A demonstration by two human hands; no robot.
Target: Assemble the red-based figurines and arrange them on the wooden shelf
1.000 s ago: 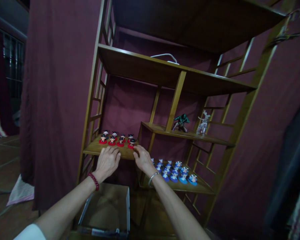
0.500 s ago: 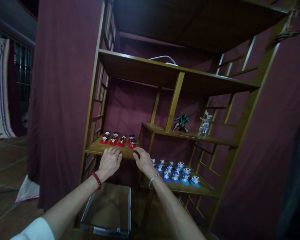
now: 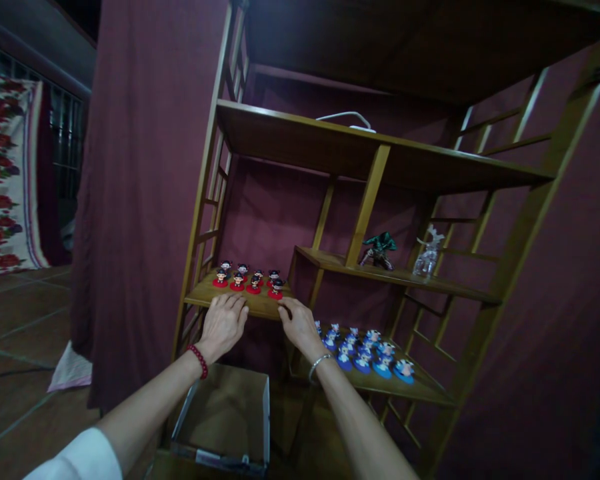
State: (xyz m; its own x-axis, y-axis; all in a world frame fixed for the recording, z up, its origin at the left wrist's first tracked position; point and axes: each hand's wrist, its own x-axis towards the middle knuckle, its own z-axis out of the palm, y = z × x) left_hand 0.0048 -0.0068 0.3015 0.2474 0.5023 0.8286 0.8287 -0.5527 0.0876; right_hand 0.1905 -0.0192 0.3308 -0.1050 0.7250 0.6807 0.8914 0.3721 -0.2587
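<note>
Two rows of small dark-haired figurines on red bases stand on the left shelf. My left hand, with a red bead bracelet at the wrist, rests at that shelf's front edge, fingers stretched and holding nothing. Near the right end of the same edge is my right hand, wearing a silver bracelet. Its thumb and forefinger are apart close to the front right red-based figurine, with nothing between them. Several blue and purple figurines fill the lower right shelf.
An open cardboard box sits below my hands. On the middle right shelf stand a green and dark figure and a clear figurine. A white object lies on the upper shelf. A purple curtain hangs at left.
The view has shifted, so the shelves appear further right. Both hands stay at the left shelf's front edge, and the figurines stand as before.
</note>
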